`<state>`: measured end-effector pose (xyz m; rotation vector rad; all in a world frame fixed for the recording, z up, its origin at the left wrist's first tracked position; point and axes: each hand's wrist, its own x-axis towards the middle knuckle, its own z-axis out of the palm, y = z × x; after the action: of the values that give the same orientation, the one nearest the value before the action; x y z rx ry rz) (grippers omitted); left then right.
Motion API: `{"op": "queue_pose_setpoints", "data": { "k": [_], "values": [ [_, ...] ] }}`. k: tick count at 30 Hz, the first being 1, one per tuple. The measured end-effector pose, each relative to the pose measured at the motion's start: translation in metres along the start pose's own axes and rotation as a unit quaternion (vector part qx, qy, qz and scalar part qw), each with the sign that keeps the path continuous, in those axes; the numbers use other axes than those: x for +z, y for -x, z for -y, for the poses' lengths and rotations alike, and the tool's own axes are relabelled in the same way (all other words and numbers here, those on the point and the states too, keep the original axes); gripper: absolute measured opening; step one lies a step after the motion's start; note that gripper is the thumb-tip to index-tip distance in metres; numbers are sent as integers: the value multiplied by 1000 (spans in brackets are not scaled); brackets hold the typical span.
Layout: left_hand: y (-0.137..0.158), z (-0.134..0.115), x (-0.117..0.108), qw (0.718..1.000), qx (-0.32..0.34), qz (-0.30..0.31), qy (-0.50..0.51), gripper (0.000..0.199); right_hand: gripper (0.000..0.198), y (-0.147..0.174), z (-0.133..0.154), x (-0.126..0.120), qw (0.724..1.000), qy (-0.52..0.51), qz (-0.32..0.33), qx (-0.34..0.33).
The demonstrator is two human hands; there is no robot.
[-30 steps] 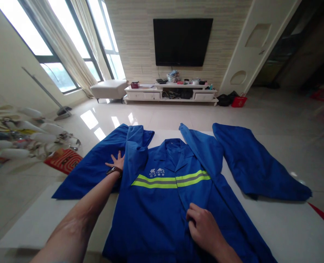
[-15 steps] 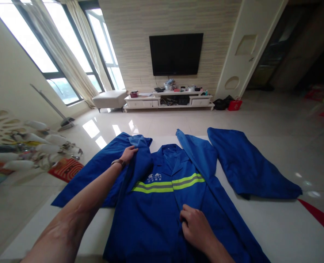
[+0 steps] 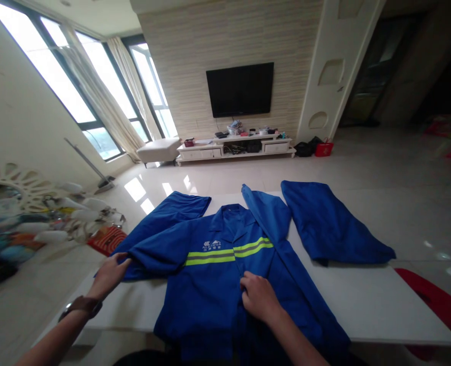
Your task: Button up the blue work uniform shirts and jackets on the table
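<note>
A blue work jacket with a yellow-green and grey reflective stripe and white chest lettering lies front up on a white table. My left hand, with a watch on the wrist, is closed on the end of the jacket's left-side sleeve, which stretches out sideways. At the jacket's front opening, below the stripe, my right hand pinches the cloth edge. The other sleeve lies folded over the jacket's right side, its end near the collar.
One folded blue garment lies behind the stretched sleeve; another blue garment is at the table's right. A red stool stands by the right edge. Beyond are a TV cabinet, a red bag and cluttered items on the left.
My left hand has swung left and toward me, drawing the sleeve from its place over the jacket out to the side. My right hand keeps its hold on the front edge. The view has shifted.
</note>
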<state>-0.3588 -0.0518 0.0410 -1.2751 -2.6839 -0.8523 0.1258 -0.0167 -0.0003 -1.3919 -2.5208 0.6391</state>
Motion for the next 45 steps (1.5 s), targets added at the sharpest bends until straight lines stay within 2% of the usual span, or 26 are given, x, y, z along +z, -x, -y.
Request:
{"op": "queue_pose_setpoints", "data": {
  "k": [2, 4, 6, 8, 11, 13, 15, 20, 25, 29, 33, 36, 39, 42, 45],
  "values": [
    [21, -22, -4, 996, 3, 63, 61, 26, 27, -4, 0, 2, 1000, -22, -17, 14],
    [52, -62, 1, 973, 33, 174, 147, 30, 28, -10, -1, 3, 996, -66, -39, 42],
    [90, -110, 17, 919, 74, 318, 221, 30, 27, -16, -4, 4, 987, -125, -62, 81],
    [128, -156, 42, 862, 97, 423, 263, 29, 25, -22, -9, 4, 970, -194, -85, 119],
    [168, -205, 86, 809, 114, 517, 255, 25, 24, -30, -16, 2, 932, -305, -110, 159],
    [180, -220, 109, 789, 88, 559, 241, 21, 25, -32, -19, -1, 905, -372, -111, 176],
    [181, -224, 123, 775, 65, 586, 227, 21, 27, -33, -20, -4, 881, -421, -103, 189],
    [169, -219, 125, 753, 84, 612, 226, 14, 30, -34, -19, -13, 840, -494, -120, 191],
    [172, -227, 123, 790, 87, 577, 188, 13, 28, -34, -15, -14, 820, -527, -95, 201],
    [172, -233, 123, 773, 69, 580, 248, 19, 24, -35, -13, -12, 803, -540, -104, 228],
    [171, -231, 124, 780, 68, 552, 285, 22, 21, -37, -9, -7, 821, -521, -92, 216],
    [174, -229, 125, 815, 96, 506, 266, 27, 19, -39, -6, 1, 834, -503, -99, 202],
    [177, -229, 124, 845, 128, 466, 230, 29, 25, -40, -7, 11, 865, -437, -137, 204],
    [178, -231, 122, 854, 150, 451, 213, 28, 33, -36, -10, 20, 901, -358, -170, 177],
    [178, -231, 122, 853, 151, 446, 225, 20, 39, -30, -13, 20, 920, -326, -161, 144]
  ]
}}
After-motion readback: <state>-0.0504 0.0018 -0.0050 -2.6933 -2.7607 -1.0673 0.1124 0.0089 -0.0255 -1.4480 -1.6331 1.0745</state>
